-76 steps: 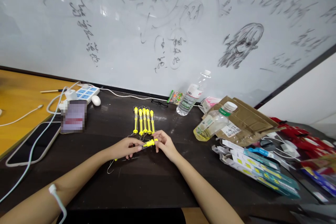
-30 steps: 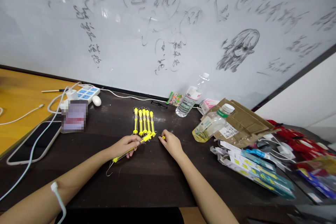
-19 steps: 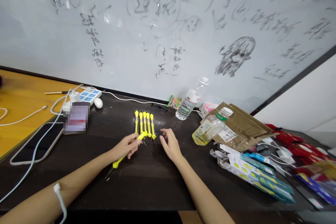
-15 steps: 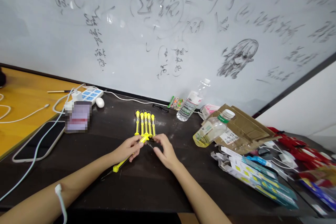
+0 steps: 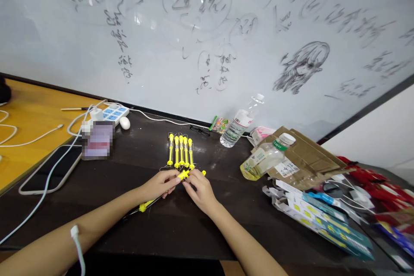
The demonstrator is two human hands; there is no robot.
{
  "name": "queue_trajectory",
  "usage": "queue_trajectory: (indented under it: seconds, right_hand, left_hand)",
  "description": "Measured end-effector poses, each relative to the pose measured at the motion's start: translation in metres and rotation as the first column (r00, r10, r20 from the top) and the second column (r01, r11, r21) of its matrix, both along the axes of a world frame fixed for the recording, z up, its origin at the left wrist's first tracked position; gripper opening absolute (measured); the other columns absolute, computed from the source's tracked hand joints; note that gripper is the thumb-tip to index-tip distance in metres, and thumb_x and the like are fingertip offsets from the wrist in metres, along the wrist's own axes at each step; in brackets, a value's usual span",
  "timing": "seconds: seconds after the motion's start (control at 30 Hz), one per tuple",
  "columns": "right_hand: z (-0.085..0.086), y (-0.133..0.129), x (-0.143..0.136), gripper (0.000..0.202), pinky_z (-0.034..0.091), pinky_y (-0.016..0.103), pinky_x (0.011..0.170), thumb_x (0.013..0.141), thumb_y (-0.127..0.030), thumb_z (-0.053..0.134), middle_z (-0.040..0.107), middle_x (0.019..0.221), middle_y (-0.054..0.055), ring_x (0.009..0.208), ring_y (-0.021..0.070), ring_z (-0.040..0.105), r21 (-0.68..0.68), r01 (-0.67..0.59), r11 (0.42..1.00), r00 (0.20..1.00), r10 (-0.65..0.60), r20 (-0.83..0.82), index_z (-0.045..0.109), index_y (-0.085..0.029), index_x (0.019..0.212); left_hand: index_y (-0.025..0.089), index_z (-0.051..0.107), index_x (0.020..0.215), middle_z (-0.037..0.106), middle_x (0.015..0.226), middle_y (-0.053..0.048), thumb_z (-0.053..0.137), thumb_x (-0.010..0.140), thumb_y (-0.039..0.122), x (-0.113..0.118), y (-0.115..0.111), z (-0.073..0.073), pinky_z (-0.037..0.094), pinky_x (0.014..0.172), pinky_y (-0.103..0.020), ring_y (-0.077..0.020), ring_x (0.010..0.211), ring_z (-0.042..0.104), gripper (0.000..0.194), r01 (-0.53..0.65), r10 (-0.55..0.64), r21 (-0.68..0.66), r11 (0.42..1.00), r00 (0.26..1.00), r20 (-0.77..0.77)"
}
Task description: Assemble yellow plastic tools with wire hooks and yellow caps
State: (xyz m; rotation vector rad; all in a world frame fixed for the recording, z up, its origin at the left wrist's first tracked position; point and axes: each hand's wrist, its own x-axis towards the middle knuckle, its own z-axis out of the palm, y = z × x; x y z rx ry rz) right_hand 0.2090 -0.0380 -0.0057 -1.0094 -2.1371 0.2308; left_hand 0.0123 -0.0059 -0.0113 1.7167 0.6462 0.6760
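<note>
My left hand is closed around a slim yellow tube with thin wire at its lower end; the hand covers its middle. My right hand has its fingers bent in a pinch at the yellow upper piece, close against my left fingertips. A small yellow tip shows just past my right fingers; whether it joins the held piece is hidden. Right behind my hands, several similar yellow tubes with clear middles and wire loops lie side by side on the dark table.
To the right stand a water bottle and a tilted bottle of yellow liquid, near cardboard and an opened teal-white box. Phones, a power strip and cables are left. A whiteboard rises behind.
My right hand has moved in, its fingers closing from apart onto the yellow upper piece. A small yellow tip now shows beyond it. The view has shifted slightly.
</note>
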Motion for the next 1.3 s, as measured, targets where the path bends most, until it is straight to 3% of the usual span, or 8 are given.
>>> queue_trajectory:
  seconds: [0.2, 0.43, 0.7, 1.1, 1.3]
  right_hand:
    - [-0.001, 0.000, -0.002, 0.027, 0.036, 0.030, 0.061, 0.094, -0.024, 0.042, 0.055, 0.066, 0.005, 0.065, 0.0185, 0.049, 0.156, 0.092, 0.983, 0.967, -0.126, 0.223, 0.058, -0.021, 0.071]
    - [-0.005, -0.002, -0.007, 0.028, 0.030, 0.029, 0.058, 0.092, -0.022, 0.042, 0.055, 0.059, 0.003, 0.057, 0.0157, 0.048, 0.269, 0.202, 0.942, 0.923, -0.275, 0.270, 0.054, -0.020, 0.066]
    - [-0.012, 0.001, -0.008, 0.031, 0.031, 0.027, 0.056, 0.096, -0.025, 0.037, 0.058, 0.058, 0.003, 0.052, 0.0143, 0.050, 0.252, 0.199, 0.947, 0.906, -0.276, 0.321, 0.055, -0.019, 0.071]
    - [-0.015, 0.004, -0.005, 0.035, 0.035, 0.025, 0.055, 0.097, -0.022, 0.033, 0.058, 0.056, 0.002, 0.050, 0.0125, 0.051, 0.311, 0.085, 0.947, 0.954, -0.167, 0.250, 0.055, -0.018, 0.071]
    - [-0.013, 0.005, -0.003, 0.030, 0.036, 0.026, 0.058, 0.096, -0.024, 0.037, 0.058, 0.060, 0.003, 0.054, 0.0134, 0.051, 0.224, 0.077, 0.972, 0.969, -0.126, 0.214, 0.057, -0.017, 0.074]
  left_hand:
    - [0.017, 0.048, 0.090, 0.042, 0.053, 0.009, 0.047, 0.088, 0.055, 0.007, -0.007, 0.002, 0.033, 0.033, -0.015, -0.0058, 0.035, 0.040, 0.037, -0.045, 0.042, -0.032, 0.998, 0.997, -0.068]
    - [0.020, 0.043, 0.091, 0.043, 0.050, 0.010, 0.047, 0.088, 0.053, 0.013, -0.013, 0.003, 0.028, 0.032, -0.012, -0.0050, 0.035, 0.038, 0.034, -0.094, 0.091, -0.047, 0.994, 0.994, -0.063]
    - [0.019, 0.043, 0.099, 0.042, 0.054, 0.009, 0.040, 0.089, 0.060, 0.013, -0.009, -0.007, 0.030, 0.028, -0.013, -0.0050, 0.034, 0.036, 0.042, -0.037, 0.027, -0.180, 0.983, 0.998, -0.057]
    - [0.020, 0.042, 0.088, 0.043, 0.054, 0.009, 0.038, 0.088, 0.062, 0.013, -0.003, -0.011, 0.029, 0.025, -0.012, -0.0048, 0.031, 0.036, 0.042, -0.019, 0.004, -0.231, 0.973, 0.998, -0.064]
    - [0.019, 0.044, 0.088, 0.044, 0.051, 0.009, 0.043, 0.087, 0.060, 0.012, -0.001, -0.011, 0.026, 0.024, -0.012, -0.0043, 0.028, 0.034, 0.041, 0.015, -0.010, -0.281, 0.960, 1.000, 0.020]
